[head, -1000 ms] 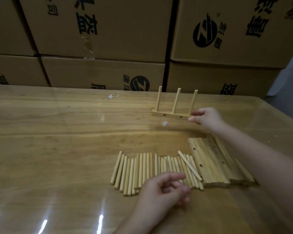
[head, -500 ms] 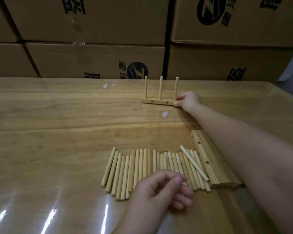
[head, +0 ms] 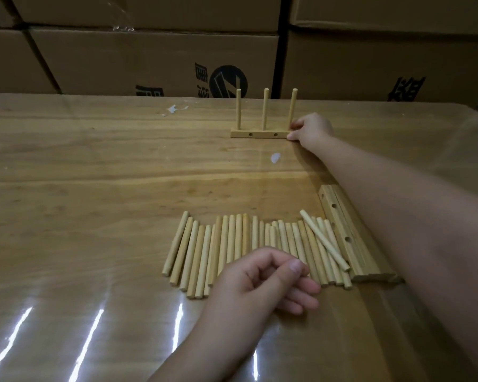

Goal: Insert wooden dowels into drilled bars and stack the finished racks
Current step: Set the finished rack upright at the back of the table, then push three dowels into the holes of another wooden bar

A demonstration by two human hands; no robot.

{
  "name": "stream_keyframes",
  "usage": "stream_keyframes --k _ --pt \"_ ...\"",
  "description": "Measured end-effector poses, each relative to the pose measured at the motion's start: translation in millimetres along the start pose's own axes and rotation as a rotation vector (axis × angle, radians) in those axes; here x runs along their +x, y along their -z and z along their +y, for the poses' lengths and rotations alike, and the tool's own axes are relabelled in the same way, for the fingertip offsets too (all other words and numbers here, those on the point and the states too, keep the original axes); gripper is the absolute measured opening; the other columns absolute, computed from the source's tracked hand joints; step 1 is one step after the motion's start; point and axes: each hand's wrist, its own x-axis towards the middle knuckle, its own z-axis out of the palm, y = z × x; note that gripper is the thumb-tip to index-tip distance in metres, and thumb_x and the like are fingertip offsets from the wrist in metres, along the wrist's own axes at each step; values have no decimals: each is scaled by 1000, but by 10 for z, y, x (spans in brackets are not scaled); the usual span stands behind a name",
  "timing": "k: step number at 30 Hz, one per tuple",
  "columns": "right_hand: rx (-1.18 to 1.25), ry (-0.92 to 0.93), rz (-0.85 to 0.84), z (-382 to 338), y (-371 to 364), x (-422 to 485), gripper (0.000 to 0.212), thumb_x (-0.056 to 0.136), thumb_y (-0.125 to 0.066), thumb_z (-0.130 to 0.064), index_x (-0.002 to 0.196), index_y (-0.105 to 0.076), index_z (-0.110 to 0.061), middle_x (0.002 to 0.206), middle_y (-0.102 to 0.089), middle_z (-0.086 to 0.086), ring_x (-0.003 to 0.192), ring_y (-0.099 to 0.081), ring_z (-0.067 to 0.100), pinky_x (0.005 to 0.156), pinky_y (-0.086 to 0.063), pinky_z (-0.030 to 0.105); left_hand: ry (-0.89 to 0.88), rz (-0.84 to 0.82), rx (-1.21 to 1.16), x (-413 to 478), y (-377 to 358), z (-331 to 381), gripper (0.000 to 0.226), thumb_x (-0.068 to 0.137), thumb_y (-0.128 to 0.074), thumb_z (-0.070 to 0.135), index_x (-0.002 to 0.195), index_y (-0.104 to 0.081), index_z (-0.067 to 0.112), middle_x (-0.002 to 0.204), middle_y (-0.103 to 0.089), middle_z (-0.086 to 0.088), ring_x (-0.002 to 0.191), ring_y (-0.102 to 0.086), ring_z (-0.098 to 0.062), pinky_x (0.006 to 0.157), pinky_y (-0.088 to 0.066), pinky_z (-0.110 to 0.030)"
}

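Far back, right hand [head: 311, 131] pinching rack [head: 260, 134] end, left hand [head: 260, 282] loosely curled, empty, over dowels [head: 232, 235]

The right arm [head: 411, 230] hides most of the drilled bars [head: 342, 227].

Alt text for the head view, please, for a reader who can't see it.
A person's right hand holds the right end of a finished rack, a bar with three upright dowels, far across the table. The left hand hangs loosely curled and empty over a row of loose dowels beside drilled bars.
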Motion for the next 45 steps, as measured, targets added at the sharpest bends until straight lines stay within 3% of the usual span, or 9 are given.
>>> stream_keyframes --k 13,20,26,30,33,35,38,40,45 --pt "-19 43 26 -12 -56 95 39 84 -67 -18 123 -61 -17 127 -59 3 116 -53 22 88 -38 27 11 5 40 -4 -1 -14 11 80 -64 33 76 -73 27 78 -74 -9 68 -71 -17 58 -51 -18" --pt "-3 83 48 23 -77 100 39 86 -66 -17 124 -60 -14 129 -56 6 118 -51 24 88 -36 26 34 4 31 12 -9 -2 16 75 -65 29 73 -69 13 74 -73 -13 66 -71 -21 56 -52 -20" --pt "42 43 2 27 -37 47 48 85 -66 -17 131 -50 -17 128 -54 6 113 -53 23 91 -44 32 40 1 39 4 -32 13 24 72 -60 24 79 -63 2 71 -72 -12 62 -69 -18 55 -52 -20" --pt "170 -14 -56 48 167 -175 59 84 -67 -14 137 -40 -22 134 -46 6 102 -55 21 76 -49 30 27 13 56 3 -39 -10 24 71 -62 25 78 -64 2 72 -72 -14 62 -69 -19 55 -52 -20" --pt "387 -36 -82 69 423 -523 53 83 -67 -17 131 -47 -24 126 -52 2 106 -55 18 88 -49 36 20 24 67 7 -24 -33 22 72 -62 26 77 -65 5 74 -72 -15 63 -69 -20 55 -52 -20" --pt "437 19 -78 111 645 -860 46 84 -66 -19 126 -51 -27 118 -56 -4 104 -55 14 89 -48 33 19 19 87 -8 -26 -20 24 73 -61 27 79 -65 4 76 -73 -14 65 -70 -20 57 -52 -20" --pt "413 133 -80 201 902 -1470 34 86 -63 -20 117 -57 -29 107 -59 -12 98 -56 3 72 -46 19 14 34 121 -23 -47 -6 24 77 -60 25 81 -65 2 76 -73 -14 65 -69 -18 57 -52 -19" --pt "396 163 -96 287 939 -1879 25 86 -63 -20 107 -61 -32 102 -60 -14 93 -58 0 67 -45 16 16 45 152 -30 -62 -2 17 86 -57 17 82 -64 1 76 -73 -13 64 -69 -17 57 -52 -19" --pt "134 259 61 611 800 -2586 12 87 -62 -22 96 -65 -29 104 -52 -18 96 -51 -3 83 -42 16 17 42 223 -56 -64 25 16 93 -53 10 85 -64 2 79 -73 -13 67 -69 -18 59 -54 -20"
